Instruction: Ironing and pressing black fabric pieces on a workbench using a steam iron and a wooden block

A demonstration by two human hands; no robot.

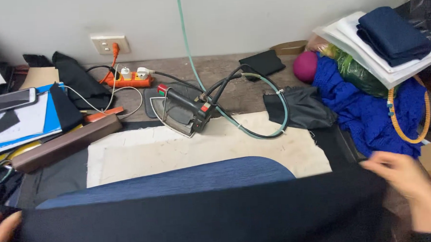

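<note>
Both hands hold a dark cloth [205, 218]: the left hand [0, 234] grips its left edge, the right hand [412, 185] its right edge, near an iron [183, 112] on the table [253, 92].

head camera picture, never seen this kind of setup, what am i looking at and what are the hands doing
This single picture comes from a camera on a person's head, looking down at a work table. No machine: two bare hands. The left hand and the right hand each hold an edge of a wide dark navy cloth spread across the front. Behind it lie a blue rounded fabric piece on a cream pressing cloth, then a metal clothes iron with its hose, an orange power strip, and a bright blue knitted heap at the right.
</note>
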